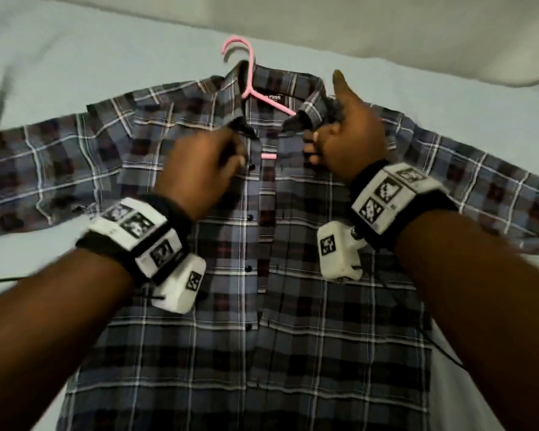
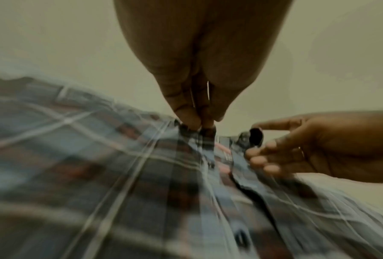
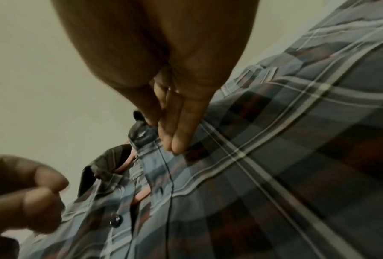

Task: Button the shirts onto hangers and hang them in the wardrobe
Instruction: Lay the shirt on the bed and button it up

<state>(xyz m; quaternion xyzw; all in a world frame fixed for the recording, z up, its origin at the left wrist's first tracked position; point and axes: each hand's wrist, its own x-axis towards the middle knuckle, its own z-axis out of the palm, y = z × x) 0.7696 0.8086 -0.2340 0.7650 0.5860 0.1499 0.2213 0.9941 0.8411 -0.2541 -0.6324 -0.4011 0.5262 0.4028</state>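
A blue-grey plaid shirt (image 1: 293, 337) lies face up on the bed, sleeves spread, with a pink hanger (image 1: 249, 76) inside it. The hanger's hook pokes out past the collar. My left hand (image 1: 231, 154) pinches the button-side edge just below the collar, and the left wrist view shows its fingertips (image 2: 194, 122) closed on that edge. My right hand (image 1: 318, 138) grips the opposite collar end with its thumb raised; its fingers (image 3: 172, 140) press the fabric. The two front edges stand apart at the neck. Dark buttons (image 1: 249, 217) run down the placket.
A pale bed sheet (image 1: 75, 73) lies under the shirt. A white pillow or duvet (image 1: 386, 32) lies along the far side. A thin black cable (image 1: 0, 279) trails at the left edge. White tracker blocks sit on both wrists.
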